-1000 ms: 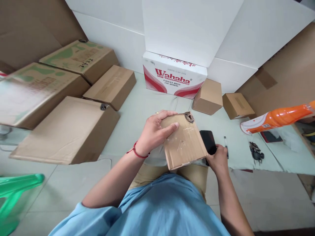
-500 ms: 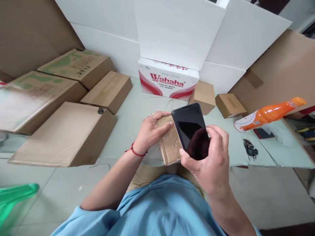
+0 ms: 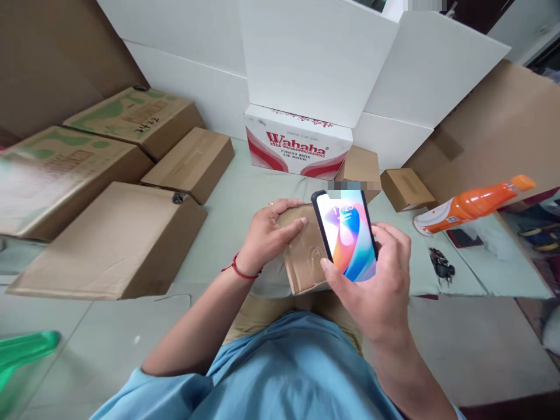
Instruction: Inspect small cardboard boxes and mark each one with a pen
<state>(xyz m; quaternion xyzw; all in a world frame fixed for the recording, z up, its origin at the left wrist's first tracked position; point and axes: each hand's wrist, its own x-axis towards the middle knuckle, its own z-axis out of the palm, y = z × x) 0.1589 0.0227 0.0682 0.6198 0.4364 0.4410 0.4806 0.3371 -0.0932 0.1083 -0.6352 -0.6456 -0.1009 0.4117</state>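
My left hand point(image 3: 273, 233) is closed on a small brown cardboard box point(image 3: 301, 254), its thumb lying across the top face and its fingers around the far edge. The box is at the table's near edge, in front of my body. In my right hand point(image 3: 380, 280) is a smartphone point(image 3: 347, 233) in a dark case, gripped by its sides with the thumb at the lower left. Its lit screen shows a colourful lock screen with a clock. The phone covers the right part of the box; whether the two touch I cannot tell.
Several brown cartons point(image 3: 105, 239) stand on the left. A white and red Wahaba-style water carton marked "Wahaha" point(image 3: 297, 146) is at the back, with two small boxes point(image 3: 406, 189) beside it. An orange bottle point(image 3: 472, 204), keys point(image 3: 441, 265) and a dark flat object point(image 3: 464, 237) lie right.
The phone's screen has gone from black to lit. My right hand and the phone have shifted slightly to the right; my left hand stays on the box.
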